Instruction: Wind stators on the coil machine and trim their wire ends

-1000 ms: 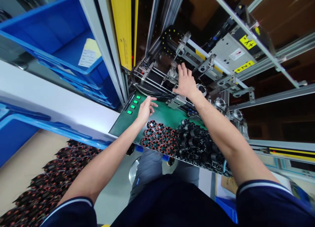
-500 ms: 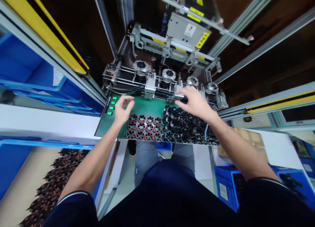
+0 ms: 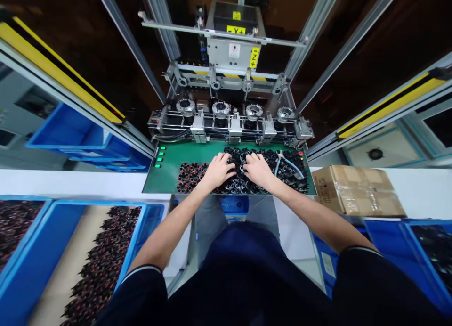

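Both hands rest on a pile of black motor stator cores (image 3: pixel 237 187) on the green worktop (image 3: pixel 169 175). My left hand (image 3: pixel 218 172) reaches in from the left, its fingers curled over cores at the pile's left part. My right hand (image 3: pixel 259 170) faces it a short gap away, fingertips bent down onto other cores. Exactly which cores each hand grips is partly hidden. Stators wound with copper-red wire (image 3: pixel 190 175) lie left of my left hand. Blue-handled pliers (image 3: pixel 287 163) lie open on the cores to the right of my right hand.
Behind the worktop stands a winding machine (image 3: pixel 235 123) with several round heads in a row. Blue bins (image 3: pixel 141 232) of wound stators are at left. A taped cardboard box (image 3: pixel 360 189) and another blue bin (image 3: pixel 406 232) stand at right. Yellow-faced posts (image 3: pixel 63 76) flank the machine.
Both hands have come down onto the black cores, the left moving rightward, and now face each other. The wound stators, earlier in neat rows, now look bunched. The camera view has turned.
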Tool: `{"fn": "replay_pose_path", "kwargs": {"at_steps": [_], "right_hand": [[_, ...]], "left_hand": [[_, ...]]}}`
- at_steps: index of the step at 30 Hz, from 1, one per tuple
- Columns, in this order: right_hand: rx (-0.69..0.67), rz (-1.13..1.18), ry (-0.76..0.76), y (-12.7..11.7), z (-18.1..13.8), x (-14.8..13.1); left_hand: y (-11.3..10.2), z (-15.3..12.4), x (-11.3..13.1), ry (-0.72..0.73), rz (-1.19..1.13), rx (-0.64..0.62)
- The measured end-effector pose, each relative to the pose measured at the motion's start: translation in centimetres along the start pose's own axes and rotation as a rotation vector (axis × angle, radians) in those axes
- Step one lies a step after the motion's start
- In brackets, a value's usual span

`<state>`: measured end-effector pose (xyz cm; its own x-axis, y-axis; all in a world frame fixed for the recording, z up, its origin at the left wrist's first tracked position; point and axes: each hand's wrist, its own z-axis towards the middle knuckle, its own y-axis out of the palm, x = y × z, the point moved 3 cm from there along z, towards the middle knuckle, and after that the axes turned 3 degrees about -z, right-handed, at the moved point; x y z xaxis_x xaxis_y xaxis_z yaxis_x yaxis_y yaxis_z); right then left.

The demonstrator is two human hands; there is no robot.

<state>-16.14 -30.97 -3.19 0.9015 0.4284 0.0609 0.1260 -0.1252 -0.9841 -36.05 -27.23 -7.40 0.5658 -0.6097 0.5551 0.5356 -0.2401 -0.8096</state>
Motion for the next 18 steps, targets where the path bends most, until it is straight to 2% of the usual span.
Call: {"fn": "replay_pose_path", "kwargs": {"at_steps": [4,7,10,13,16,18], "right_hand": [[0.191,0.211,0.008,-1.6,-1.8,2.5],[0.346,0.453,0.079,-3.4,-2.5,6.5],[0.513,0.585,0.177,-5.6,-1.6,11.9],[0.642,0.578,0.198,-6.9,1.1,17.2],[0.678,0.572,0.266,-5.7,4.5,21.2],[0.615,0.594,0.329,-3.5,6.5,22.8]], "left_hand": [[-1.4,0.0,0.5,-0.025,-0.012,0.076],[-3.4,1.4,0.8,-0.071,-0.066,0.184],[-6.1,5.0,0.2,-0.117,-0.17,0.327],[-8.0,10.0,-1.2,-0.116,-0.263,0.432],[-7.7,14.4,-3.4,-0.155,-0.294,0.457],[-6.6,16.3,-4.9,-0.212,-0.314,0.439]]}}
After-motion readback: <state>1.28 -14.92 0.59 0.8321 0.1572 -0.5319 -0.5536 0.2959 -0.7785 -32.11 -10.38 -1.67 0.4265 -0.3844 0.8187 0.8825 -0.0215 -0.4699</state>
